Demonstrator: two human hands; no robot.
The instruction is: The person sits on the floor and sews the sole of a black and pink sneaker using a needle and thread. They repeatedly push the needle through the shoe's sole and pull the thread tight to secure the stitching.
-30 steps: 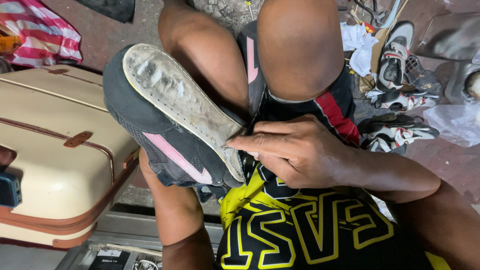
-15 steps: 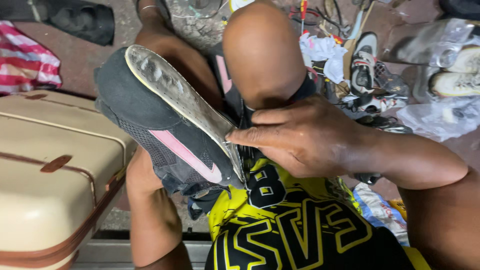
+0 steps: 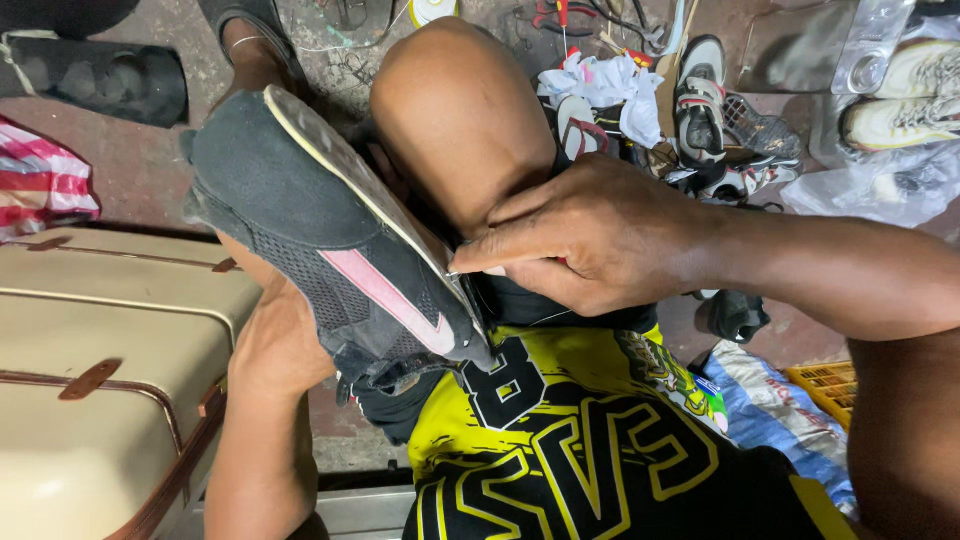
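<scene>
A black mesh sneaker with a pink stripe and a worn pale sole lies across my lap, sole turned up and to the right. My left hand cups it from underneath, near the heel. My right hand has its fingers pinched together at the edge of the sole by the heel, pressing against the shoe. Whether something small sits between those fingertips is hidden. My bare knee rises just behind the shoe.
A cream suitcase with brown straps stands at my left, with a red-and-white striped cloth behind it. Several loose shoes, rags and hand tools lie on the floor ahead. A yellow crate is at lower right.
The sneaker has tilted more on edge and shifted slightly right in view. My right hand stays pinched at the sole's heel edge. My left forearm now shows more below the shoe.
</scene>
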